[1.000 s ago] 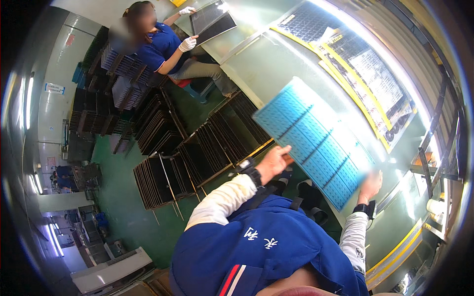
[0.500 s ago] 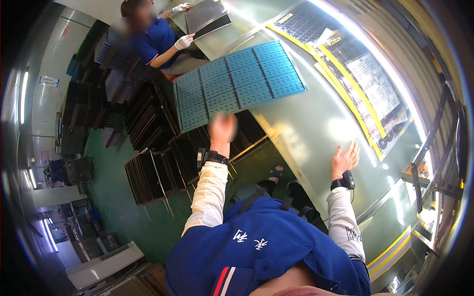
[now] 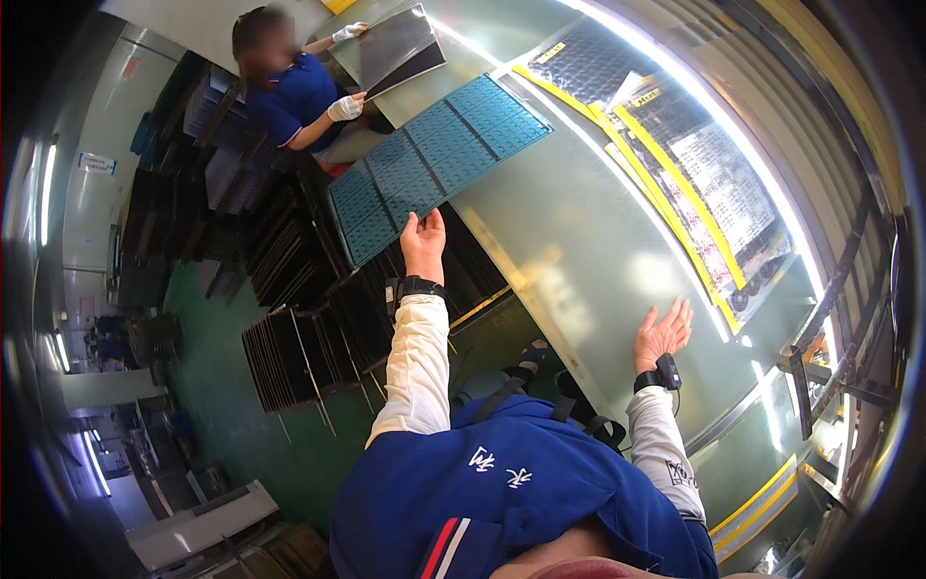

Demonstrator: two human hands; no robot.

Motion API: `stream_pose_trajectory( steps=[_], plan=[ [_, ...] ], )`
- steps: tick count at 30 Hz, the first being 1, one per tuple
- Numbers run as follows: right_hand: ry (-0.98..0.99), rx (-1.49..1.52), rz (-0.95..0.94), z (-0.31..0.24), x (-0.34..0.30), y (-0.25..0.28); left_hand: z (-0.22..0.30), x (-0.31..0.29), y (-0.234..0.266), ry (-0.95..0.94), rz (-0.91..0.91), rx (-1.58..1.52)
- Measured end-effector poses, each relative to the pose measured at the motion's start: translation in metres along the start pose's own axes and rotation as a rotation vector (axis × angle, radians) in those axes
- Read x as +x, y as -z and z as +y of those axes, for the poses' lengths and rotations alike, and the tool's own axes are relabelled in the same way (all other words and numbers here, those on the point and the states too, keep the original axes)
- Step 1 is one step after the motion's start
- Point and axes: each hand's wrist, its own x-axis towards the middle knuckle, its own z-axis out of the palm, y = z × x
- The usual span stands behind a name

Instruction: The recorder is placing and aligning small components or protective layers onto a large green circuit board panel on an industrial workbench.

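Observation:
At the near edge of a large blue-green panel [image 3: 439,150], marked in a grid with dark bars across it, my left hand [image 3: 422,241] is closed with its fingertips on the edge. The panel is tilted, its left part over the dark rack and its right part above the metal table. My right hand [image 3: 663,333] is open, fingers spread, over the table's surface [image 3: 598,261]; nothing is in it. Whether its palm touches the metal is hard to tell.
A person [image 3: 299,101] in white gloves handles a dark flat panel [image 3: 400,53] at the far end. Dark panels stand in racks [image 3: 285,352] at left. Printed sheets with yellow borders [image 3: 704,174] lie along the table's back, beside metal bars [image 3: 801,376].
The blue-green panel has tilted and shifted left, showing a narrower face. My left hand stays at its near edge. My right hand has moved slightly nearer and left, still spread.

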Motion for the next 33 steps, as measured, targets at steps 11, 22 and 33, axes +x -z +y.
stream_pose_trajectory(
  steps=[11,22,33],
  plan=[
    [-0.02,0.009,-0.031,-0.003,-0.001,0.007,-0.01,0.013,-0.014,-0.051,0.064,0.01],
    [-0.011,-0.004,-0.037,-0.004,-0.003,0.006,-0.007,0.018,-0.017,-0.04,0.073,0.015],
    [-0.043,-0.048,-0.04,0.003,-0.001,-0.002,-0.009,0.022,-0.015,-0.026,0.072,0.004]
  ],
)
